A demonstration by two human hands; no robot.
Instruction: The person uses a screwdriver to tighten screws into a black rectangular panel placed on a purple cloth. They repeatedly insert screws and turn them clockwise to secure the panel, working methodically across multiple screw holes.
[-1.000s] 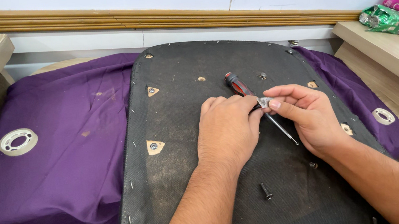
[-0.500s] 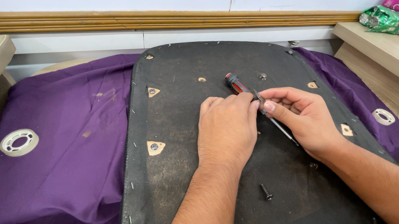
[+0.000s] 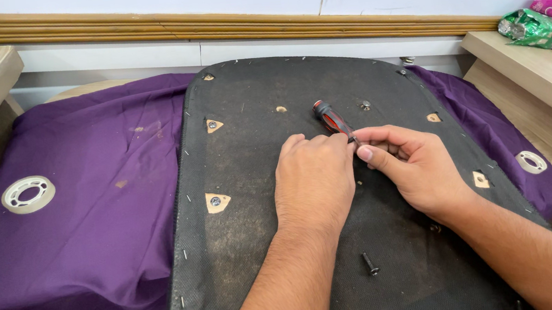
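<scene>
Since a second ago the right hand (image 3: 416,170) has drawn in against the left hand (image 3: 314,182), and the thin metal shaft that showed below it then is now hidden under the two hands.

Purple cloth (image 3: 89,218) covers the surface below, and on it lies a wide black fabric-covered panel (image 3: 267,260) with rounded corners, stapled along its edge, with small triangular cut-outs that show wood and bolt heads. Light wooden shelves stand at either side; the right shelf (image 3: 544,76) carries pink and green packets (image 3: 551,20).

Both hands rest near the middle of the panel. The left lies palm down, its fingers pressed together and curled over something that cannot be made out. The right hand's thumb and fingers (image 3: 375,140) pinch at the base of a screwdriver (image 3: 332,118), which lies slanted on the panel; its red and black handle points away from the person, just beyond the left knuckles.

A roll of clear tape (image 3: 28,193) sits on the cloth at the left, another ring (image 3: 532,161) at the right. A black screw (image 3: 369,263) lies loose on the panel between the forearms.
</scene>
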